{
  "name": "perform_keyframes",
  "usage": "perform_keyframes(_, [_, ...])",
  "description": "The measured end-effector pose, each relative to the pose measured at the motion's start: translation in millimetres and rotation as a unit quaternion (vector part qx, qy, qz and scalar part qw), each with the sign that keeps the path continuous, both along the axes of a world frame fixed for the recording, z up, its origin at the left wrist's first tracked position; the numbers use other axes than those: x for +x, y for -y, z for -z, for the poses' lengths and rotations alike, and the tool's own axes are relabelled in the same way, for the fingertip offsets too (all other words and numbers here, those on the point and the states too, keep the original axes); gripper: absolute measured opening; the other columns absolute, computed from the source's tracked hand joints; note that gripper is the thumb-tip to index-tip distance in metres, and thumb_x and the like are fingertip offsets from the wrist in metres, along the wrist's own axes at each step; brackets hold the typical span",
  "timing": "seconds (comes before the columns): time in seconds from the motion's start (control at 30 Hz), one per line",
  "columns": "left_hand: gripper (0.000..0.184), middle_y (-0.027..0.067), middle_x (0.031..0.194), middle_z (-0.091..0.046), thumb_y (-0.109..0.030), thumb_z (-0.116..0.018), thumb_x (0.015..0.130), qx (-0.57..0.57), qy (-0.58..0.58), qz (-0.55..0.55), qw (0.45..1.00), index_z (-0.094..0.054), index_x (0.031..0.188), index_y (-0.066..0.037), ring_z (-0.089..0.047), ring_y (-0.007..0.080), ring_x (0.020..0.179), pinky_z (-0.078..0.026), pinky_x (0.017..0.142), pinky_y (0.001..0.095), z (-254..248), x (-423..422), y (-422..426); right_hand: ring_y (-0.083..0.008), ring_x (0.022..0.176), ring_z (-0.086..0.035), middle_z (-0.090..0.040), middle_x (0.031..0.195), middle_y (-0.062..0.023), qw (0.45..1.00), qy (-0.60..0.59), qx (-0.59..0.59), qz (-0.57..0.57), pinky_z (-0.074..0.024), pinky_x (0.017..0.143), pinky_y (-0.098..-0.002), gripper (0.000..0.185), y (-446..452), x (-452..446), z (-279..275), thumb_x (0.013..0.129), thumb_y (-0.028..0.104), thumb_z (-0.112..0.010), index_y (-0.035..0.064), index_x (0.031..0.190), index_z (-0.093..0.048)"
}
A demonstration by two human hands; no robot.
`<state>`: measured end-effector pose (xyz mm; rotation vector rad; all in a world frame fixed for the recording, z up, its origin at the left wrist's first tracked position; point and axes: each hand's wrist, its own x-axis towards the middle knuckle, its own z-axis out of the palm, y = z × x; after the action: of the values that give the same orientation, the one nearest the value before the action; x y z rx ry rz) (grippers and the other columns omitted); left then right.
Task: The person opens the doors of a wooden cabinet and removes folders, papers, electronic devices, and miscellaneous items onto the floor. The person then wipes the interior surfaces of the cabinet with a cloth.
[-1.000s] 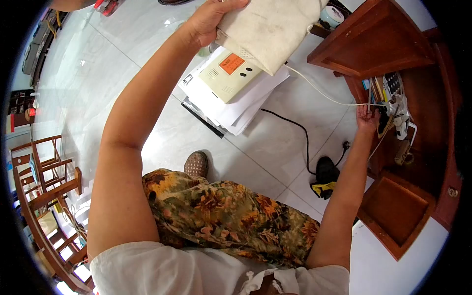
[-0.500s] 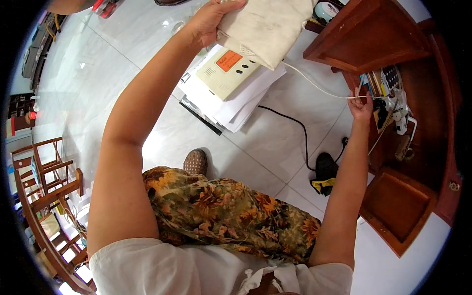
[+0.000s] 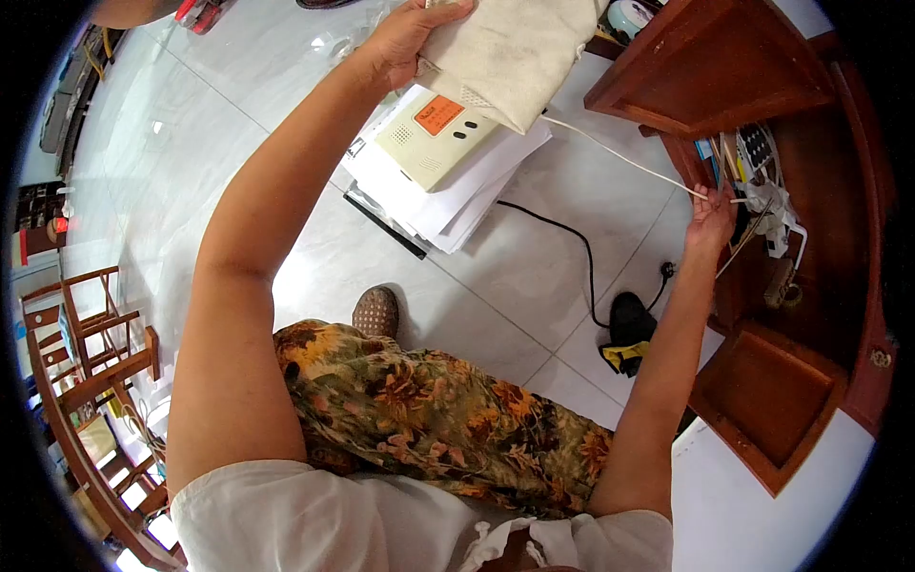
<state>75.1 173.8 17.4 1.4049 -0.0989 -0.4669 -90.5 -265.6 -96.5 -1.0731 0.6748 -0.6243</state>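
Cloth, cream and folded, held above the stacked things on the floor by the left hand, which is clamped on its left edge, thumb uppermost. Below it lies a pale box with an orange label; the cloth covers the box's far end, and whether the two touch cannot be told. The box rests on loose white papers. A white cable emerges from under the cloth and runs to the right hand, whose fingers are closed around it at the mouth of a wooden cabinet.

Obstacles on this side: the upper door juts out between cloth and cabinet, while the lower door stands open beside the right forearm. Inside — partly masked by the hand — are slim upright items and crowded white fittings. A black cord curves across the tiles toward a black-and-yellow object, its plug just beside. Far left: a wooden chair, well apart from both hands.
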Motion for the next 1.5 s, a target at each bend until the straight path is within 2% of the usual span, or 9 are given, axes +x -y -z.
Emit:
perform_keyframes(0.23, [0.044, 0.0106, 0.103, -0.065, -0.030, -0.065, 0.087, 0.055, -0.013, -0.039, 0.998, -0.052, 0.119, -0.003, -0.066, 0.0176, 0.087, -0.055, 0.080, 0.0334, 9.8, 3.2, -3.7, -0.0250, 0.087, -0.060, -0.059, 0.097, -0.0153, 0.996, -0.045, -0.079, 0.021, -0.0464, 0.091, -0.0361, 0.032, -31.1, -19.2, -16.1, 0.096, 0.018, -0.046, 0.0004, 0.123, -0.046])
perform_keyframes(0.37, [0.040, 0.0073, 0.101, -0.065, -0.025, -0.068, 0.084, 0.076, -0.035, 0.044, 0.996, -0.056, 0.114, -0.002, -0.064, 0.0168, 0.088, -0.053, 0.078, 0.0318, 19.7, -2.0, -22.0, -0.0236, 0.090, -0.062, -0.061, 0.100, -0.0175, 0.998, -0.028, 0.029, 0.058, -0.0497, 0.082, -0.0314, 0.032, 20.8, -26.4, 23.1, 0.090, 0.014, -0.055, -0.0006, 0.118, -0.049])
perform_keyframes(0.47, [0.043, 0.0076, 0.101, -0.065, -0.027, -0.067, 0.084, 0.125, -0.060, 0.027, 0.990, -0.056, 0.115, -0.001, -0.064, 0.0172, 0.090, -0.051, 0.080, 0.0301, 49.1, -6.7, -36.6, -0.0231, 0.089, -0.061, -0.060, 0.090, -0.0103, 0.997, -0.020, 0.012, -0.072, -0.0513, 0.079, -0.0278, 0.023, 72.1, -49.9, 50.7, 0.085, 0.011, -0.062, 0.0025, 0.105, -0.054])
perform_keyframes(0.6, [0.047, 0.0102, 0.108, -0.063, -0.028, -0.064, 0.085, 0.189, -0.097, 0.111, 0.971, -0.054, 0.120, 0.002, -0.061, 0.0191, 0.093, -0.049, 0.083, 0.0320, 75.6, -15.2, -53.8, -0.0217, 0.086, -0.059, -0.055, 0.090, -0.0047, 0.978, 0.005, 0.189, 0.086, -0.0540, 0.078, -0.0316, 0.014, 73.3, -53.7, 52.2, 0.088, 0.010, -0.060, 0.0061, 0.100, -0.055])
perform_keyframes(0.7, [0.045, 0.0101, 0.106, -0.063, -0.027, -0.063, 0.086, 0.247, -0.095, 0.125, 0.956, -0.054, 0.119, 0.002, -0.061, 0.0192, 0.092, -0.049, 0.082, 0.0325, 106.0, -15.1, -69.7, -0.0153, 0.071, -0.054, -0.053, 0.083, -0.0013, 0.976, 0.023, 0.204, 0.071, -0.0478, 0.062, -0.0254, 0.016, 71.9, -56.1, 46.4, 0.089, 0.010, -0.059, 0.0074, 0.105, -0.057])
perform_keyframes(0.93, [0.049, 0.0099, 0.107, -0.061, -0.026, -0.063, 0.087, 0.329, -0.043, 0.090, 0.939, -0.050, 0.126, 0.000, -0.059, 0.0191, 0.093, -0.047, 0.084, 0.0323, 135.9, -9.1, -75.4, -0.0040, 0.056, -0.033, -0.037, 0.068, 0.0058, 0.990, 0.088, -0.037, 0.100, -0.0296, 0.049, -0.0198, 0.025, 13.7, -38.0, -18.6, 0.097, 0.014, -0.048, 0.0062, 0.120, -0.053])
perform_keyframes(1.3, [0.051, 0.0143, 0.126, -0.055, -0.027, -0.063, 0.088, 0.489, 0.259, 0.031, 0.833, -0.049, 0.129, 0.000, -0.051, 0.0224, 0.117, -0.038, 0.099, 0.0331, 116.9, -24.1, -22.7, -0.0052, 0.064, -0.046, -0.050, 0.073, 0.0026, 0.957, -0.009, -0.287, -0.049, -0.0410, 0.056, -0.0217, 0.019, -52.1, -26.8, -25.6, 0.095, 0.013, -0.049, 0.0078, 0.111, -0.058])
perform_keyframes(1.4, [0.053, 0.0152, 0.127, -0.054, -0.030, -0.064, 0.086, 0.320, 0.177, 0.129, 0.921, -0.050, 0.130, -0.003, -0.050, 0.0231, 0.116, -0.039, 0.096, 0.0360, 105.8, -37.2, 9.6, -0.0276, 0.071, -0.061, -0.063, 0.082, -0.0113, 0.925, -0.059, -0.369, -0.071, -0.0477, 0.062, -0.0363, 0.020, -97.1, -27.3, -34.2, 0.089, 0.010, -0.052, 0.0109, 0.109, -0.059])
perform_keyframes(1.5, [0.051, 0.0139, 0.127, -0.055, -0.033, -0.058, 0.092, 0.236, 0.116, 0.183, 0.947, -0.047, 0.134, -0.006, -0.051, 0.0208, 0.115, -0.038, 0.097, 0.0339, 55.3, -83.9, 62.7, -0.0350, 0.084, -0.061, -0.063, 0.096, -0.0156, 0.893, 0.002, -0.428, -0.140, -0.0491, 0.072, -0.0425, 0.023, -147.5, -35.4, -49.2, 0.087, 0.008, -0.052, 0.0115, 0.109, -0.059])
